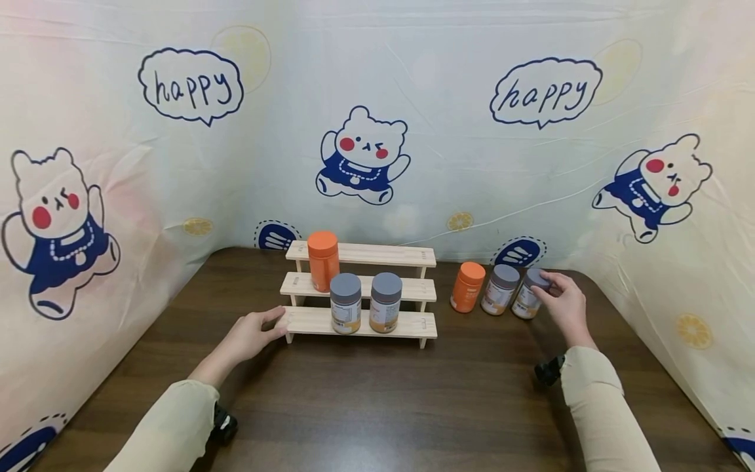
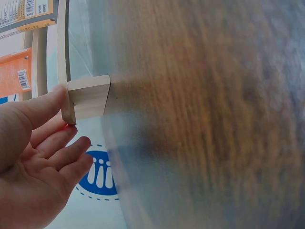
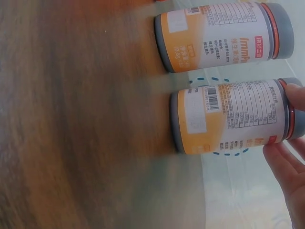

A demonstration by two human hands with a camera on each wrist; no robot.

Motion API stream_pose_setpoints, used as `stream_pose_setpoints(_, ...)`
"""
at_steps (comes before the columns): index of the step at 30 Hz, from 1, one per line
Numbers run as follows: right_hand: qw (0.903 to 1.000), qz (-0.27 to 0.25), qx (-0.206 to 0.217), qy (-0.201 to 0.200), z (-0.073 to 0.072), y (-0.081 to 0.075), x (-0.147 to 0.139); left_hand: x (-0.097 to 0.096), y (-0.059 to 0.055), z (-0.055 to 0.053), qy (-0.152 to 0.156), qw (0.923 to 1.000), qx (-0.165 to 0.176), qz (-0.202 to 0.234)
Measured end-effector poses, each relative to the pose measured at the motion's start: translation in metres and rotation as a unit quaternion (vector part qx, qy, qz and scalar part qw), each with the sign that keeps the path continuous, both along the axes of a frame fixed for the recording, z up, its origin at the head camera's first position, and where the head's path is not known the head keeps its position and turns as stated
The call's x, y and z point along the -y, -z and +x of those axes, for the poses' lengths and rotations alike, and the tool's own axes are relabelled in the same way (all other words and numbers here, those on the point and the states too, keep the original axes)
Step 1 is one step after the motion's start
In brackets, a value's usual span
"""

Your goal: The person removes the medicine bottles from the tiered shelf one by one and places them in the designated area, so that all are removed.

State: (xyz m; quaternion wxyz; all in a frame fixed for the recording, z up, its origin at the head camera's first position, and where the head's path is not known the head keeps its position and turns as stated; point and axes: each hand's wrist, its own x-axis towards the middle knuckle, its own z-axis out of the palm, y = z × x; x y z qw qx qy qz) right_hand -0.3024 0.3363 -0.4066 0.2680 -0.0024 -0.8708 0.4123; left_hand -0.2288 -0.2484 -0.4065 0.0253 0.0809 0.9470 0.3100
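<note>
A three-step wooden rack (image 1: 415, 324) stands on the table. Its lowest step carries two grey-lidded supplement bottles (image 1: 345, 305) (image 1: 386, 303), and an orange bottle (image 1: 323, 262) stands on the middle step. With thumb and fingers, my left hand (image 1: 252, 334) pinches the left end of the lowest step, as the left wrist view shows close up. To the right of the rack, my right hand (image 1: 563, 303) grips the lid of a grey-lidded bottle (image 3: 228, 119) from its right side. This bottle is upright in the head view, its label facing me.
Beside the gripped bottle stand another grey-lidded bottle (image 1: 500, 290) and a short orange bottle (image 1: 468, 287), in a row right of the rack. The dark wooden table (image 1: 377, 400) meets a printed cloth backdrop (image 1: 442, 183) at the back and sides.
</note>
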Motion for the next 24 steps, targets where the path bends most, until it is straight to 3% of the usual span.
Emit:
stream_pose_setpoints(15, 0.9998, -0.007, 0.007, -0.016, 0.004, -0.002, -0.002, 0.0, 0.0, 0.001, -0.001, 1.0, 0.001, 0.001)
stream_pose_setpoints(24, 0.9993, -0.028, 0.019, -0.015, 0.006, -0.019, 0.001, 0.0, 0.0, 0.0, 0.0, 1.0, 0.002, 0.005)
